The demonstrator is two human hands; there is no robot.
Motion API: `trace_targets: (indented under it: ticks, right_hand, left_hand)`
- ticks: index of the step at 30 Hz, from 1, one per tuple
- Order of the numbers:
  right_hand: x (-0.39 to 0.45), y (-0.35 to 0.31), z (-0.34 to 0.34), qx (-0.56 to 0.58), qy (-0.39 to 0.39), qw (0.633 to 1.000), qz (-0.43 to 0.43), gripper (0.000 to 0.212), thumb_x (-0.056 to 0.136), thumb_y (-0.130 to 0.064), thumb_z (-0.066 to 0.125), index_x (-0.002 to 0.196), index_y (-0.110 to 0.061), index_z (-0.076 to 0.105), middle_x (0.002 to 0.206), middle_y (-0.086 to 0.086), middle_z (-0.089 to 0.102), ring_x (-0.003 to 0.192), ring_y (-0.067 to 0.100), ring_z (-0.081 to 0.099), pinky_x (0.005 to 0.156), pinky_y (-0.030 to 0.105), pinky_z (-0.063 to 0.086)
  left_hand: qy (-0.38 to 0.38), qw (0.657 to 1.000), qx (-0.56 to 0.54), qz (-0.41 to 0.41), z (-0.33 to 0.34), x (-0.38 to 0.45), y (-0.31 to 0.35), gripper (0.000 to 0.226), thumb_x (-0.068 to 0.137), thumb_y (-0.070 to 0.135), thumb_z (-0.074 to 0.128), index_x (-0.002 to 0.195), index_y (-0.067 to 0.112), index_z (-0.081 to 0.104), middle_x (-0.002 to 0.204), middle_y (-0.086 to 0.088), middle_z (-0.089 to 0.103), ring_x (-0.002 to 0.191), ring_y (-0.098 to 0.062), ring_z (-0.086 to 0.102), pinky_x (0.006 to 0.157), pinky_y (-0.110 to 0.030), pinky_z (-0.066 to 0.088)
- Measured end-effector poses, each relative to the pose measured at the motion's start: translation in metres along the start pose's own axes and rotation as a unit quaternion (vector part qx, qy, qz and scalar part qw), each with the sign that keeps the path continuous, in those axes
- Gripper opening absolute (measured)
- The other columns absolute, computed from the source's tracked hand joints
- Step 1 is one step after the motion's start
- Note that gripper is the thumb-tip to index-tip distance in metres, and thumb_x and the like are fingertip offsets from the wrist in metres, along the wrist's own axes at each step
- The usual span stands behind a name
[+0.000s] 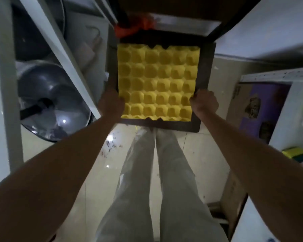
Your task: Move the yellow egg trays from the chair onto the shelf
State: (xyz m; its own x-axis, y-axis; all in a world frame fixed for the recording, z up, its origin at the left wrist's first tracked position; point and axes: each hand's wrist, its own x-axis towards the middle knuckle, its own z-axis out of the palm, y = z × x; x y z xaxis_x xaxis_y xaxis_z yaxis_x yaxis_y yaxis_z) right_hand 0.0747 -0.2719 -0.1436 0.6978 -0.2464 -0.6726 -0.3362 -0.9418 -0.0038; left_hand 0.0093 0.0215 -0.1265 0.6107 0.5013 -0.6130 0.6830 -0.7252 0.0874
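Observation:
A yellow egg tray (157,81), square with rows of cups, lies on the dark brown seat of a chair (205,67) straight ahead of me. My left hand (111,102) grips the tray's near left edge. My right hand (204,103) grips its near right edge. Whether more trays are stacked under the top one cannot be told. The white shelf frame (0,67) stands at my left.
Large metal bowls and a pan (54,102) fill the shelf at left. An orange cloth (135,27) hangs at the chair's back. A purple printed box (262,109) and a yellow-green sponge (295,153) are at right. My legs stand on the pale tiled floor (98,172).

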Motion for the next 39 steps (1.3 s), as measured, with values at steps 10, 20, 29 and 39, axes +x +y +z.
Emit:
trace_targets:
  ticks: [10,20,29,39]
  right_hand:
    - [0.016,0.012,-0.01,0.01,0.035,0.993,-0.113,0.022,0.086,-0.031,0.065,0.104,-0.02,0.071,0.098,0.012,0.072,0.093,0.036,0.068,0.067,0.033,0.048]
    - [-0.01,0.018,-0.017,0.094,0.031,0.988,-0.117,0.016,0.092,-0.022,0.064,0.104,-0.013,0.067,0.1,0.011,0.073,0.093,0.033,0.067,0.074,0.038,0.056]
    - [-0.116,0.071,-0.069,0.323,0.143,0.935,0.012,0.009,0.093,-0.016,0.055,0.096,-0.011,0.048,0.068,-0.004,0.048,0.059,0.016,0.049,0.054,0.029,0.031]
    - [-0.38,0.209,-0.152,0.477,0.333,0.785,0.211,0.018,0.09,-0.018,0.059,0.107,-0.015,0.053,0.09,0.001,0.061,0.081,0.024,0.055,0.067,0.032,0.037]
  left_hand:
    - [0.048,0.998,0.038,0.022,0.005,0.011,0.001,0.049,0.087,0.009,0.047,0.135,0.018,0.056,0.1,-0.014,0.071,0.09,-0.042,0.069,0.067,-0.04,0.045]
    - [0.061,0.998,0.002,0.004,-0.013,0.003,0.004,0.045,0.094,0.014,0.044,0.138,0.018,0.056,0.103,-0.019,0.071,0.097,-0.042,0.068,0.082,-0.05,0.058]
    - [-0.036,0.967,-0.252,-0.014,-0.08,-0.078,0.079,0.041,0.081,0.023,0.059,0.118,0.006,0.054,0.101,-0.015,0.067,0.09,-0.038,0.071,0.074,-0.05,0.063]
    - [-0.029,0.925,-0.117,0.359,-0.157,-0.295,0.191,0.029,0.092,0.022,0.061,0.113,0.005,0.069,0.112,-0.019,0.071,0.106,-0.037,0.066,0.092,-0.043,0.052]
